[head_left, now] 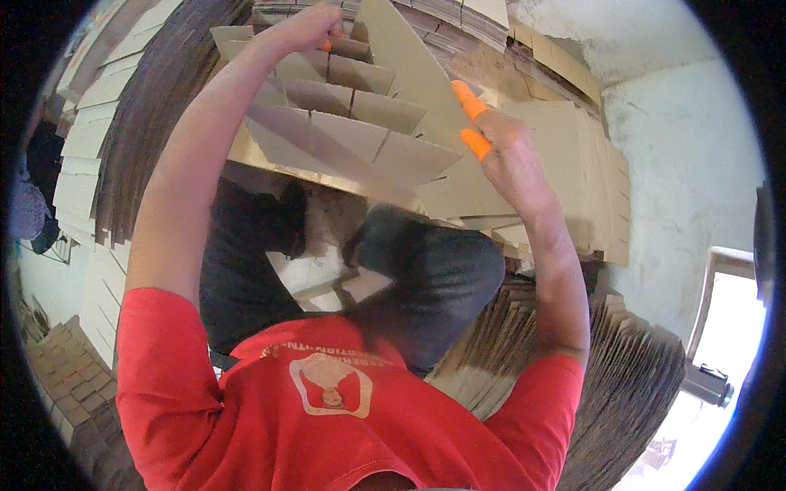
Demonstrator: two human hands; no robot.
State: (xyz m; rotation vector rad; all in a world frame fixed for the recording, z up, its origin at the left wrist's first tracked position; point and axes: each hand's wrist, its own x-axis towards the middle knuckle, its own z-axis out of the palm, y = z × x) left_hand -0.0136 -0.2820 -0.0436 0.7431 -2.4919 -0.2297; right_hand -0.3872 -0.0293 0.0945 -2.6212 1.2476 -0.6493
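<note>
- The left hand (pixel 315 29) is at the far end of the cardboard divider (pixel 352 123), fingers curled in; whether it grips a strip I cannot tell.
- The right hand (pixel 503 151) has orange coverings (pixel 469 100) on its thumb and a finger, which stand apart at the right edge of a tall cardboard panel (pixel 401 65); the finger meets that edge, but I cannot tell whether the hand grips it.
- The divider sits between the two arms, in front of the person, above a tan work surface (pixel 266 159). Several upright strips stand one behind another in it, slits showing in their faces, and the tall panel slants along their right ends.
- Flat cardboard sheets (pixel 565 155) lie to the right, just beyond the right hand.
- A long stack of cardboard strips (pixel 160 98) runs along the left, and a curved stack of cardboard (pixel 589 385) stands at the lower right.
- The person wears a red shirt (pixel 450 442) and dark trousers (pixel 434 270), knees below the work surface.
- A pale wall (pixel 688 139) rises on the right.
</note>
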